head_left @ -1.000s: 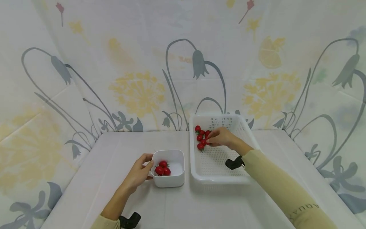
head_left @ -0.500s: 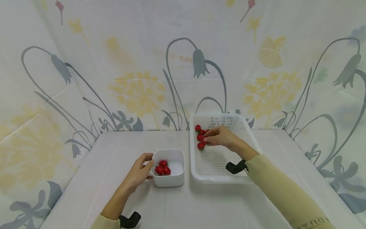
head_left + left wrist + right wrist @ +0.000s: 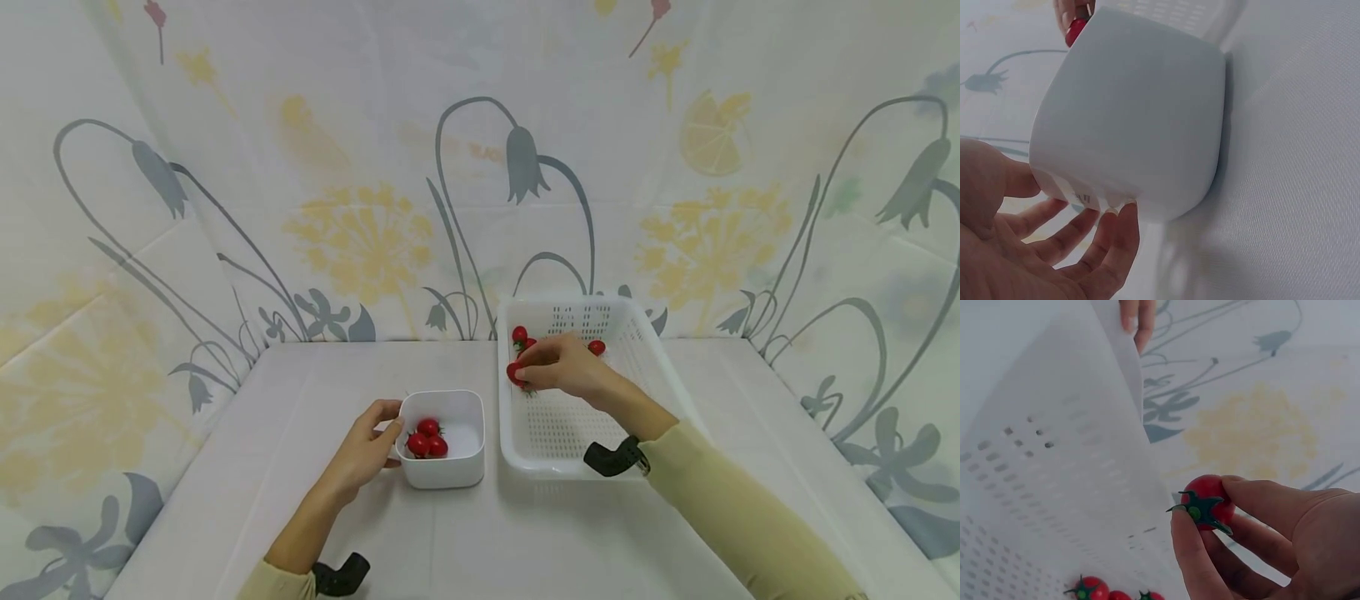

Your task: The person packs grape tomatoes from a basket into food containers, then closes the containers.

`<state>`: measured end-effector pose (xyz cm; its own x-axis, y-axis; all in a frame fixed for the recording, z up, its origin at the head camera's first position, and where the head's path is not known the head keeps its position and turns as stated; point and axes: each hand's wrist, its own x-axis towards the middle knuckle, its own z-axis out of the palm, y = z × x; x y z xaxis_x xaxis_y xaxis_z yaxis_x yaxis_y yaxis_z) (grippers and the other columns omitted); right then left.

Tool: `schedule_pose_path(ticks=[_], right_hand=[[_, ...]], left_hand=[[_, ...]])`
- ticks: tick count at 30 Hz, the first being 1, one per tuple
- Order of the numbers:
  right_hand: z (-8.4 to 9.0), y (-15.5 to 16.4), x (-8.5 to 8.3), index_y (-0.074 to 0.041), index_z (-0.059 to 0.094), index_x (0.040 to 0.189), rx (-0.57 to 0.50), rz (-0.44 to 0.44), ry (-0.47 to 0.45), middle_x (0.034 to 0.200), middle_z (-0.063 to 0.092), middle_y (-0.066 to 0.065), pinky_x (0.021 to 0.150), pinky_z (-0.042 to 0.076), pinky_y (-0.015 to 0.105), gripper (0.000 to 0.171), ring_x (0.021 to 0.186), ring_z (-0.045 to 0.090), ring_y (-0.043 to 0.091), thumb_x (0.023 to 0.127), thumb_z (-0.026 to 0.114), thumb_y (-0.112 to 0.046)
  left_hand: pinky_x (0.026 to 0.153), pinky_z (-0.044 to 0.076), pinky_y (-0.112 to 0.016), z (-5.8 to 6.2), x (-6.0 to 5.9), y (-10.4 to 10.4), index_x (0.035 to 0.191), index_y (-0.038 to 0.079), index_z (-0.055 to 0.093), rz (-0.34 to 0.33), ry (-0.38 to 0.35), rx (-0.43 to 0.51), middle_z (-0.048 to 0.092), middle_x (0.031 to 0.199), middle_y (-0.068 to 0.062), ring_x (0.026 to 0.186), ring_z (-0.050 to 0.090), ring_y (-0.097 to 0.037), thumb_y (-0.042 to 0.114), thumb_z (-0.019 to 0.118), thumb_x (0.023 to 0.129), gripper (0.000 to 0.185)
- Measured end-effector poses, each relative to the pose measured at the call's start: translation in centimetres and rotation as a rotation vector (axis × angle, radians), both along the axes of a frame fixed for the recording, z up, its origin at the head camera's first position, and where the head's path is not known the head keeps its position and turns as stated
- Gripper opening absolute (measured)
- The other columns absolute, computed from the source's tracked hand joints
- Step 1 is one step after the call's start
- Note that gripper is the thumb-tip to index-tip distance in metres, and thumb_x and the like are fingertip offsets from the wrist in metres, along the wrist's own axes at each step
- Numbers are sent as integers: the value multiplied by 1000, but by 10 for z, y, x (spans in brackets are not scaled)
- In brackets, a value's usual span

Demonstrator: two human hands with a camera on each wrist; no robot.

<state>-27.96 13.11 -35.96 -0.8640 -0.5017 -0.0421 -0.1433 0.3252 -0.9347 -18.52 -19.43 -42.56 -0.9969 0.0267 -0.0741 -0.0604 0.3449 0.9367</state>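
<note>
In the head view, my left hand (image 3: 367, 446) holds the left side of a small white square box (image 3: 457, 477). Its fingertips press the outer wall and the thumb lies at the rim, as the left wrist view shows. Inside the box sit red cherry tomatoes (image 3: 427, 439). My right hand (image 3: 570, 367) is over the left part of a white perforated basket (image 3: 525, 471). Between thumb and fingers it pinches a cherry tomato (image 3: 1210, 490) with a green calyx, raised above others in the basket. Partly hidden behind that hand are more cherry tomatoes (image 3: 519, 334).
A lone cherry tomato (image 3: 596, 347) lies toward the back of the basket. Box and basket stand side by side on a white-covered table (image 3: 337, 367), a narrow gap between them. Behind rises a flower-printed cloth (image 3: 375, 125). Each wrist carries a black camera mount (image 3: 341, 575).
The right hand has lifted a cherry tomato and moved slightly left toward the basket's side. A separate tomato now shows behind that hand. The left hand and box have stayed put.
</note>
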Motion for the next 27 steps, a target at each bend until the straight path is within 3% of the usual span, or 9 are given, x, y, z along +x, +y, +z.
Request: schedule_pose_path(ticks=[6,14,27], right_hand=[[-3,-15,8,0,72,116,16,20,12,110,72,12,93,59,42,24,96,70,24,95,71,-12],[-5,-36,18,-1,72,114,-5,55,32,107,75,10,89,59,36,23,95,71,23,95,72,-14],[-12,-71,32,-1,72,114,-4,99,24,104,74,7,87,60,37,23,92,70,19,95,72,-15]], left_hand=[[79,63,-42,0,0,0,142,4,51,0,-2,-2,50,144,-22,118,58,-41,15,51,107,36],[78,63,-42,0,0,1,141,3,51,-1,5,-2,49,143,-23,115,60,-40,14,51,107,35],[78,63,-41,0,-1,1,140,2,51,-3,7,-4,50,143,-23,115,61,-40,13,50,108,35]])
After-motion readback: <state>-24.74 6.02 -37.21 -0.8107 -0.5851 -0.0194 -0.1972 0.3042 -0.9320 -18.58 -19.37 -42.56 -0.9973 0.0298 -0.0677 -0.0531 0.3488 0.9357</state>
